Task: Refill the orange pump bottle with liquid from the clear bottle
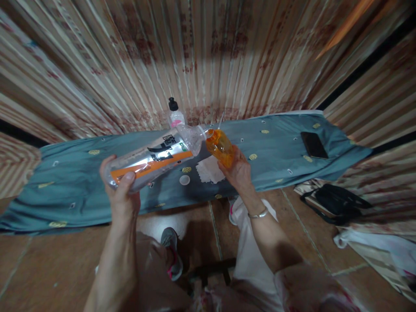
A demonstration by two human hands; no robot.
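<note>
You see a dim, warm picture; the light is soft and seems to come from above, and the source itself is not in view. The brightest glare lies on the clear bottle [152, 162] in your left hand [121, 195], where the plastic shines white. The orange bottle [221, 147] in your right hand [238, 171] glows as the light passes through it. Your body throws a dark shadow on the floor [48, 268] between your legs. The wide lens bends the picture strongly: the cloth [276, 143] curves like an arc and the curtain [97, 65] stripes fan outward. The corners are smeared and blurred, most at the top right. Your sleeve near the bottom edge is out of focus.
</note>
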